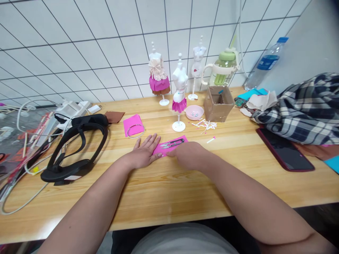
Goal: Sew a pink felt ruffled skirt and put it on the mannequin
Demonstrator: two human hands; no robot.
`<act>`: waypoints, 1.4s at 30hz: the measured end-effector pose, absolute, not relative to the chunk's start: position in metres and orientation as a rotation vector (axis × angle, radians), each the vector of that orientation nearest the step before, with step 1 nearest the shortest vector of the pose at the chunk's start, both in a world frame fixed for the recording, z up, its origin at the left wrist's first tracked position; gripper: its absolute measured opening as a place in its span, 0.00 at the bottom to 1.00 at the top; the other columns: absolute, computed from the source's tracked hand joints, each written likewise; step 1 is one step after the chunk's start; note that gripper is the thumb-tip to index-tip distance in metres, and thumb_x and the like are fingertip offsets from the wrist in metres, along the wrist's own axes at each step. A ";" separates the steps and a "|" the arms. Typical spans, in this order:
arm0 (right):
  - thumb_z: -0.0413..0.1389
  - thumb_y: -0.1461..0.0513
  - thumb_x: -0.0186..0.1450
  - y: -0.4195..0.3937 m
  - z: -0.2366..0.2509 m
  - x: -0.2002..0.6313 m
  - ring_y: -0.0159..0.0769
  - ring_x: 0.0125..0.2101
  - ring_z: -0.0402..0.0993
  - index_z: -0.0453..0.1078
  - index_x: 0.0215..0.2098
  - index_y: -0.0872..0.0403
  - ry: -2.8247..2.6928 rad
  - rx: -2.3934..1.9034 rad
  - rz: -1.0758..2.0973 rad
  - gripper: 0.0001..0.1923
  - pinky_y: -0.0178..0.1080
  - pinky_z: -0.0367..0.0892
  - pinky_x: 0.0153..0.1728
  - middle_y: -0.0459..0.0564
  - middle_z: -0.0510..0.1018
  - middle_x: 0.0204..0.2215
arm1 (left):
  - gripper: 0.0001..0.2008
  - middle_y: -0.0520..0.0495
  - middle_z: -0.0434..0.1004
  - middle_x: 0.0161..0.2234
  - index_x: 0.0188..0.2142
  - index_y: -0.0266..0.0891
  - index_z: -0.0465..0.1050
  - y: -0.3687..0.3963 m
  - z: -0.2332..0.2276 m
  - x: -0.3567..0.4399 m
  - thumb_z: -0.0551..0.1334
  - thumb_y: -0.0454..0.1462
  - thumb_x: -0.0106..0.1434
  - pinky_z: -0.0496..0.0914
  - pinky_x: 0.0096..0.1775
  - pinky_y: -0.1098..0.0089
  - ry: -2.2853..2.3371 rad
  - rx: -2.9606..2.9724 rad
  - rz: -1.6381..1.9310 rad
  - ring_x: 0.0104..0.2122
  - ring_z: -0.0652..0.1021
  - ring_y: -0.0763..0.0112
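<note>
I have both hands down on the pink sheet that lies flat on the wooden table, near the middle and just in front of the nearest mannequin. My left hand is spread open, fingers straight, palm pressing on the sheet's left edge. My right hand rests knuckles-up over the sheet's right part; whether its fingers pinch anything underneath I cannot tell.

I judge the sheet to be very light, thin and limp, paper or felt-like, so it should crease readily and slide on the smooth wood unless pinned. The best hold looks to be a free corner or edge, pinched between thumb and forefinger while the other palm keeps it flat.

It is a bright magenta, roughly rectangular, with a matte face. A pair of small thread snips lies on its far edge, touching it, points to the left. A second pink sheet with a wire ring on it lies apart, further left
</note>
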State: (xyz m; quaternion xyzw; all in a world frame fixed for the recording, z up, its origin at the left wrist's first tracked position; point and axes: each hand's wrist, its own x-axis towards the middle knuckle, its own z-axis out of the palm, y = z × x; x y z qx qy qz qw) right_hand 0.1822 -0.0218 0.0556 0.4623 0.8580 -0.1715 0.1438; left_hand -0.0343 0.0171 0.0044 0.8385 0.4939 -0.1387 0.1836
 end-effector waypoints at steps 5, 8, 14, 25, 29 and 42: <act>0.50 0.65 0.65 -0.008 0.054 0.198 0.46 0.44 0.78 0.71 0.56 0.41 2.478 1.350 -0.447 0.24 0.42 0.69 0.38 0.53 0.81 0.46 | 0.41 0.42 0.25 0.71 0.70 0.41 0.29 0.017 0.004 -0.040 0.44 0.57 0.67 0.35 0.64 0.41 1.357 2.361 -0.393 0.70 0.36 0.52; 0.50 0.65 0.64 -0.008 0.046 0.205 0.47 0.43 0.78 0.70 0.57 0.39 2.479 1.326 -0.438 0.25 0.41 0.69 0.37 0.53 0.80 0.46 | 0.39 0.41 0.30 0.71 0.70 0.43 0.34 0.019 0.004 -0.043 0.43 0.57 0.68 0.37 0.64 0.42 1.343 2.324 -0.278 0.70 0.39 0.52; 0.48 0.65 0.65 -0.018 0.025 0.222 0.47 0.41 0.79 0.63 0.63 0.45 2.583 1.541 -0.397 0.28 0.41 0.68 0.36 0.53 0.81 0.45 | 0.27 0.39 0.61 0.64 0.60 0.41 0.65 0.038 0.004 -0.056 0.57 0.48 0.65 0.59 0.62 0.57 1.486 2.442 0.596 0.63 0.64 0.57; 0.54 0.57 0.66 -0.010 0.005 0.226 0.46 0.57 0.63 0.68 0.58 0.45 3.029 1.439 -0.349 0.21 0.48 0.60 0.54 0.52 0.70 0.57 | 0.15 0.42 0.79 0.43 0.45 0.42 0.76 0.052 0.003 -0.080 0.56 0.42 0.64 0.70 0.44 0.57 2.025 2.358 0.244 0.44 0.77 0.52; 0.52 0.49 0.67 -0.015 0.002 0.224 0.51 0.58 0.60 0.59 0.65 0.45 2.881 1.554 -0.277 0.30 0.53 0.59 0.52 0.56 0.65 0.62 | 0.15 0.41 0.79 0.42 0.46 0.39 0.75 0.058 0.000 -0.082 0.55 0.40 0.64 0.70 0.43 0.61 2.027 2.351 0.349 0.42 0.77 0.55; 0.48 0.65 0.69 -0.012 0.006 0.221 0.42 0.47 0.69 0.74 0.49 0.52 3.064 1.357 -0.310 0.16 0.43 0.63 0.46 0.54 0.77 0.43 | 0.15 0.40 0.81 0.37 0.46 0.39 0.74 0.057 0.005 -0.075 0.53 0.41 0.66 0.68 0.46 0.56 2.259 2.216 0.500 0.40 0.79 0.51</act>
